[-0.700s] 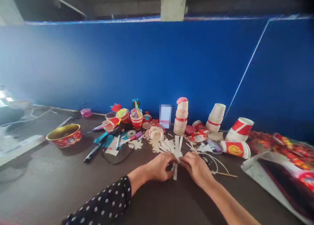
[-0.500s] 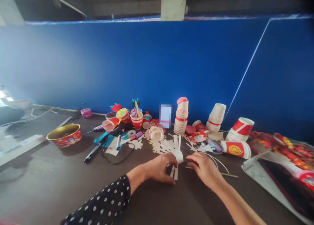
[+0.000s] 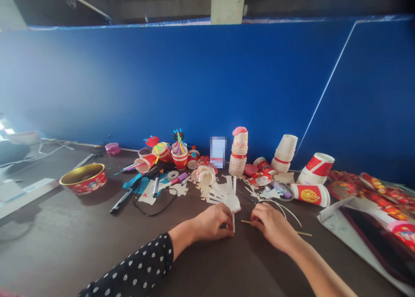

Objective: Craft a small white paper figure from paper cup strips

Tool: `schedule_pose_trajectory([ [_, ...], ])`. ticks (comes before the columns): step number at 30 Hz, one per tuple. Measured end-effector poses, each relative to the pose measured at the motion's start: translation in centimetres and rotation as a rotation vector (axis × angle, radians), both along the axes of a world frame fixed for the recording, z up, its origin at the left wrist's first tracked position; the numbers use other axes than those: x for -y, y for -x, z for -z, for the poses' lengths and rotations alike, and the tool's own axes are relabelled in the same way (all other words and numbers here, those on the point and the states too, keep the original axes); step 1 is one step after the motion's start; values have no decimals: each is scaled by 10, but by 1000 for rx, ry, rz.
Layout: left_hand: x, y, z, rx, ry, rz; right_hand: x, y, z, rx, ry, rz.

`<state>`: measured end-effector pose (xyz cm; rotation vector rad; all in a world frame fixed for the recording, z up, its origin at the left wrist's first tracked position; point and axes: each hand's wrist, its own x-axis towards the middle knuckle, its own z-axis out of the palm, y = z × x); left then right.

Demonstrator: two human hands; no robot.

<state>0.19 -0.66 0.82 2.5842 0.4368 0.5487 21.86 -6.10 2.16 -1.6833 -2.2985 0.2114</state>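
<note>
Okay, on our head cam the left hand (image 3: 212,222) is curled in, pinching the lower strips of a slit white paper cup (image 3: 232,202). Just beside it, the right hand (image 3: 272,228) lies over a thin wooden skewer (image 3: 303,233); we can't tell if it's gripping. Past the hands sit a finished-looking cut cup (image 3: 205,177) and an uncut stack of paper cups (image 3: 238,154).

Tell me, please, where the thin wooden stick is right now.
In the head view, the thin wooden stick lies on the dark tabletop, passing under the right hand, its left end close to the left hand.
</note>
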Motion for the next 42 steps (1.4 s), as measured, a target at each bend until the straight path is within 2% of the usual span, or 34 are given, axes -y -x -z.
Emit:
schedule_pose_trajectory([
  [4,7,-2,-1,-22,-39,-61,5,13,0,-76,-18,-82],
  [10,10,-4,-2,-87,-81,-139,10,24,1,-68,19,-103],
  [24,9,-7,6,-29,-64,-151,15,31,-2,-137,33,-136],
  [33,14,-11,5,-4,-14,-217,14,41,7,-127,43,-39],
  [42,15,-14,8,-7,32,-294,15,43,7,-98,22,19],
])
